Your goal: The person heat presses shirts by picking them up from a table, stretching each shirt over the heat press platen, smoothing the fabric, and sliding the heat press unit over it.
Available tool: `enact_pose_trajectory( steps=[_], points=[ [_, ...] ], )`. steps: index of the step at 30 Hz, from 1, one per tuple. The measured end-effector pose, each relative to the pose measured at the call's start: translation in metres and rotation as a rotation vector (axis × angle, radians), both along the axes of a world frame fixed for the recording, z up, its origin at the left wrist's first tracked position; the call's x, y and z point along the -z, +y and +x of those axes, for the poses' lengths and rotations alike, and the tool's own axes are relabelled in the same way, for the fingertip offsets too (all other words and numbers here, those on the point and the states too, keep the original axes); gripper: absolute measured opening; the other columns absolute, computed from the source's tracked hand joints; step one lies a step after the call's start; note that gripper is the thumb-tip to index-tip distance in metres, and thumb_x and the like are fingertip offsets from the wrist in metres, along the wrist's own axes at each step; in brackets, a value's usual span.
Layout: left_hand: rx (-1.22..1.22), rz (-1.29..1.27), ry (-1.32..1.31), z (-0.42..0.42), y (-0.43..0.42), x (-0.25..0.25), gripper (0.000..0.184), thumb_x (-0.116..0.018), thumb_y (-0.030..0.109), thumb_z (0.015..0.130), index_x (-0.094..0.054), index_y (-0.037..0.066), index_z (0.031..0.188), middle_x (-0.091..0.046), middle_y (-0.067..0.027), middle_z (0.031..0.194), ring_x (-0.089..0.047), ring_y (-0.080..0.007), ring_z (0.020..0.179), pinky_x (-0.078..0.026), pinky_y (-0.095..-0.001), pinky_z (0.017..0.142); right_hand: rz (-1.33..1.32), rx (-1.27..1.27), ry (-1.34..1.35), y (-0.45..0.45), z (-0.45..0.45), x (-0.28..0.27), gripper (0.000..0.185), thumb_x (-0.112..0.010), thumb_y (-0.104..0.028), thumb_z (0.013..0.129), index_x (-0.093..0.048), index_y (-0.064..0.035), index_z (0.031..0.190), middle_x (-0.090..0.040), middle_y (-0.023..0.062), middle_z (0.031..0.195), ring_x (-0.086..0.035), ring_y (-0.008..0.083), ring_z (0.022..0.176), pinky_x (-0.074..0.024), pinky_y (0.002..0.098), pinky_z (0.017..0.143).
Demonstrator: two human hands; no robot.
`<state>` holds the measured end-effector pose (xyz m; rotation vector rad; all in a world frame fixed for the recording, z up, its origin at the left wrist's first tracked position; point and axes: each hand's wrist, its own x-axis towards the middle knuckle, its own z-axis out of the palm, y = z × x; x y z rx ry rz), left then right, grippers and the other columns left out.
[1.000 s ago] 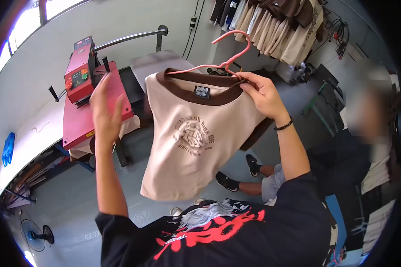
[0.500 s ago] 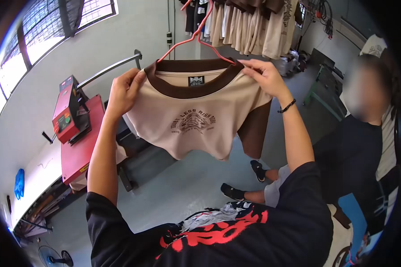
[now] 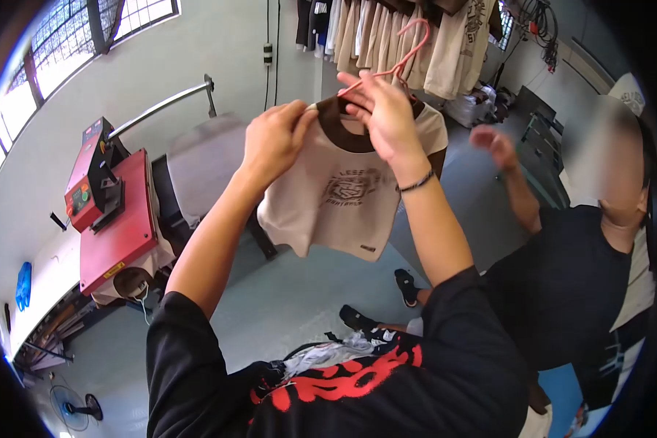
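A beige T-shirt with a dark brown collar and a dark chest print hangs in front of me, turned at an angle. My left hand pinches its shoulder by the collar. A pinkish-red hanger sits in the neck, its hook tilted to the upper right. Over the collar and the hanger, my right hand has its fingers spread apart; it covers part of both. Whether its fingertips touch the hanger cannot be made out.
A red heat press stands on the bench at left, beside a grey padded board. Beige and dark garments hang on a rack behind. At right sits a person in black with a raised hand. A fan is at lower left.
The shirt has turned and moved to the right. My right hand has let go of the shoulder and shifted left over the collar. The other person's hand has come up at right.
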<state>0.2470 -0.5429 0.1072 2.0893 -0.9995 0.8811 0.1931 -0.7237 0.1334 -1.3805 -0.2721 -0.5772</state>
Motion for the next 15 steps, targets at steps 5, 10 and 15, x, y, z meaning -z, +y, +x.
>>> enact_pose_trajectory(
  steps=[5,10,15],
  points=[
    [0.068,-0.026,0.236,0.000,0.046,0.024,0.038,-0.054,0.030,0.091,-0.050,0.008,0.122,-0.058,-0.0162,0.092,-0.056,-0.0293,0.087,-0.045,-0.0397,0.079,0.149,0.081,-0.112,-0.035,0.024,0.023,0.021,-0.053,-0.013,0.094,-0.055,0.0000,0.110,-0.064,0.0112,0.099,-0.065,0.0210,0.086,-0.0544,0.0271,0.068],
    [-0.338,-0.284,0.510,-0.027,0.224,0.237,0.030,-0.054,0.027,0.091,-0.056,0.004,0.110,-0.063,-0.0181,0.087,-0.061,-0.0336,0.081,-0.048,-0.0412,0.073,0.083,-0.058,-0.059,-0.105,0.042,0.045,0.028,-0.050,-0.010,0.094,-0.050,0.0059,0.117,-0.062,0.0146,0.098,-0.062,0.0264,0.094,-0.0506,0.0352,0.088],
    [-1.048,0.263,1.736,-0.337,0.328,0.485,0.035,-0.058,0.030,0.081,-0.061,0.007,0.107,-0.063,-0.0198,0.106,-0.059,-0.0365,0.102,-0.049,-0.0463,0.085,0.168,0.029,0.041,-0.246,0.115,0.056,0.026,-0.049,-0.010,0.091,-0.054,0.0053,0.111,-0.061,0.0149,0.106,-0.057,0.0263,0.099,-0.0433,0.0357,0.095]
  ],
)
